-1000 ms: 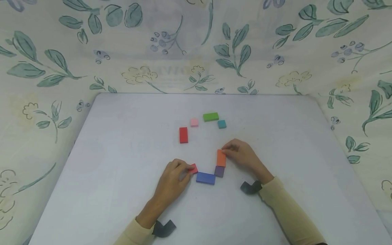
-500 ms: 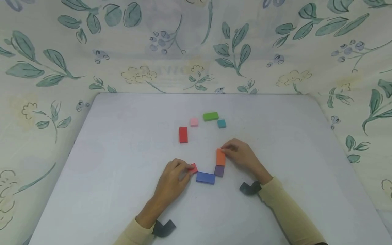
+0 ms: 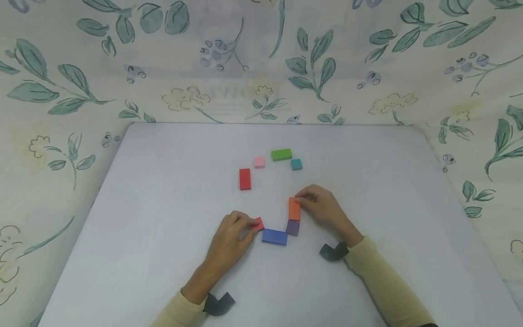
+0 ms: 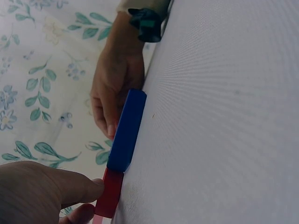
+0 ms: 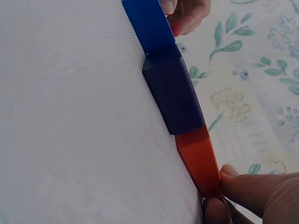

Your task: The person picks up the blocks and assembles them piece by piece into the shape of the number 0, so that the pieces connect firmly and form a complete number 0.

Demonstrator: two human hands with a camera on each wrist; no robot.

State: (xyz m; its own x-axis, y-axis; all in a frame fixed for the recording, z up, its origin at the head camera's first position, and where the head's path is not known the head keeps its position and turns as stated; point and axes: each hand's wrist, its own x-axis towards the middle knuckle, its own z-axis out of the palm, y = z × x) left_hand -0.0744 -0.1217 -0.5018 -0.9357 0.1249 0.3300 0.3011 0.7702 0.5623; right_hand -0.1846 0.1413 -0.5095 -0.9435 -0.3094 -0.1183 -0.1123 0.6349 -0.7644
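Your left hand (image 3: 230,241) pinches the small red block (image 3: 259,223) at one end of the blue block (image 3: 274,237); your right hand (image 3: 328,210) pinches the orange block (image 3: 294,209) by its far end, its near end against the purple block (image 3: 293,227). Keep them flat on the surface (image 3: 171,190) and nudge gently, so neighbours don't skid. Red seems to meet blue near a corner, though your grip partly covers it.

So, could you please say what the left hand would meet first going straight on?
Past the small red block it pinches, the left hand would probably meet the blue block, apparently touching the red one.
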